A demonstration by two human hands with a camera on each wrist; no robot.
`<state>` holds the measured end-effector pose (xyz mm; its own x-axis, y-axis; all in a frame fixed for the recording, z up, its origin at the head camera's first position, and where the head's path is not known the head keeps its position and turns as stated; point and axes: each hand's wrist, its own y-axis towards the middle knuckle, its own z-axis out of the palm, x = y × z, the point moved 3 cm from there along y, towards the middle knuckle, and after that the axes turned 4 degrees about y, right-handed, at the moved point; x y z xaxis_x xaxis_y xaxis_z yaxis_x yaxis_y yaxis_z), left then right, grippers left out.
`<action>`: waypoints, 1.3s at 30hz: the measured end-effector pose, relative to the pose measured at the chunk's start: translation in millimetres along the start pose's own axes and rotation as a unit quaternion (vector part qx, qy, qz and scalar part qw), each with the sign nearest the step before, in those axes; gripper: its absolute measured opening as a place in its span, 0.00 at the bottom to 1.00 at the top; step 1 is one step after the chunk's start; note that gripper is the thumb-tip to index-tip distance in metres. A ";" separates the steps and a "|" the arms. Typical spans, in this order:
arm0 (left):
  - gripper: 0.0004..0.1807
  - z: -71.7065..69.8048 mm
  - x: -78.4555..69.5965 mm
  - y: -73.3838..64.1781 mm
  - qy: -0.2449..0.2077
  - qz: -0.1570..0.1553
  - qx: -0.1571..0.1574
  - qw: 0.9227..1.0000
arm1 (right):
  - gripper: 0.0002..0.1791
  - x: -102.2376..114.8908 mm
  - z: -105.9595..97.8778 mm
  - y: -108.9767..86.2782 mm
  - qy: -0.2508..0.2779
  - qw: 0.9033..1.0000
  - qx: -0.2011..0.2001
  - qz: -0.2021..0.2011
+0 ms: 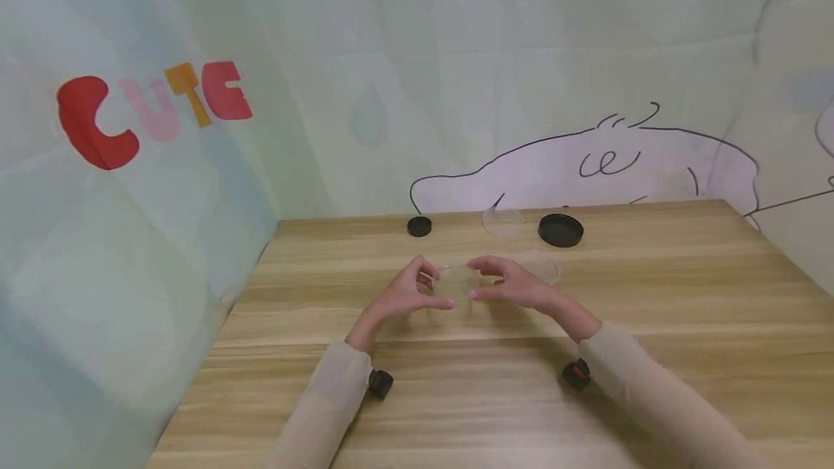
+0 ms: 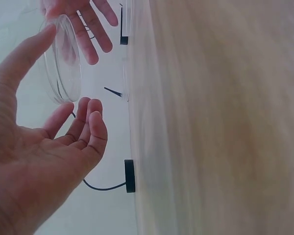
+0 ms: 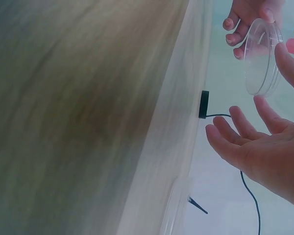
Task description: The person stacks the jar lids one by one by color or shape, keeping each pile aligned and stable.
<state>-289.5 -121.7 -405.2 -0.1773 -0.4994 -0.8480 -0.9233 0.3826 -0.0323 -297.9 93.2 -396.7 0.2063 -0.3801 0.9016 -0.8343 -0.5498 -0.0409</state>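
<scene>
The left hand and right hand hold a clear round dish between them over the wooden table.

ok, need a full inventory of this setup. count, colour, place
Table: 1, light brown woodgrain, centre
Clear dish: 1, transparent, held above the table
Small black disc: 1, black, back edge, left of centre
Large black dish: 1, black, back edge, right of the small one
Rear clear disc: 1, transparent, between the black pieces
Front clear disc: 1, transparent, nearer, partly hidden
Backdrop: pale green, left and behind, with multicoloured "CUTE" lettering and a cartoon drawing
Wrist cameras: 2, black, at the wrists
Sleeves: 2, beige, foreground
Hands: 2, bare, left hand and right hand gripping the clear dish
</scene>
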 end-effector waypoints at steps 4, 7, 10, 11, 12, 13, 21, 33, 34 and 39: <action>0.28 -0.5 4.0 1.0 -0.003 0.001 0.002 1.000 | 0.33 -2.9 2.0 3.0 0.009 1.000 -0.002 0.006; 0.29 -3.1 7.6 -0.2 -0.005 -0.005 -0.007 1.000 | 0.33 -5.2 4.9 7.4 0.012 1.000 -0.001 0.012; 0.29 -7.4 12.0 -1.8 -0.003 -0.020 -0.024 1.000 | 0.33 -6.2 8.5 14.2 0.020 1.000 0.004 0.013; 0.30 -8.9 13.1 -2.2 -0.002 -0.025 -0.030 0.999 | 0.33 -6.4 9.5 16.5 0.022 1.000 0.006 0.013; 0.30 -10.4 14.1 -2.5 -0.001 -0.028 -0.035 0.999 | 0.32 -6.7 10.6 19.0 0.024 1.000 0.008 0.014; 0.31 -11.6 15.1 -2.5 0.000 -0.031 -0.038 0.999 | 0.32 -6.7 11.2 20.9 0.029 0.999 0.008 0.016; 0.32 -19.3 17.5 -1.1 -0.005 -0.043 -0.056 0.998 | 0.32 -6.2 13.8 33.0 0.039 0.999 0.000 0.017; 0.32 -24.2 18.1 0.7 -0.002 -0.040 -0.070 0.997 | 0.33 -1.2 13.5 38.4 0.043 0.999 -0.003 0.015; 0.32 -24.5 18.0 0.9 -0.001 -0.041 -0.070 0.997 | 0.33 -0.8 13.6 38.6 0.043 0.999 -0.002 0.013; 0.33 -25.8 17.6 1.6 -0.003 -0.044 -0.069 0.997 | 0.32 -0.6 13.5 40.4 0.040 0.999 -0.004 0.010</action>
<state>-302.9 -149.9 -406.6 -0.0913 -0.5213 -0.8485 -0.9732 0.2271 -0.0348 -324.8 61.1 -404.7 0.1483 -0.3291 0.9326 -0.8422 -0.5363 -0.0553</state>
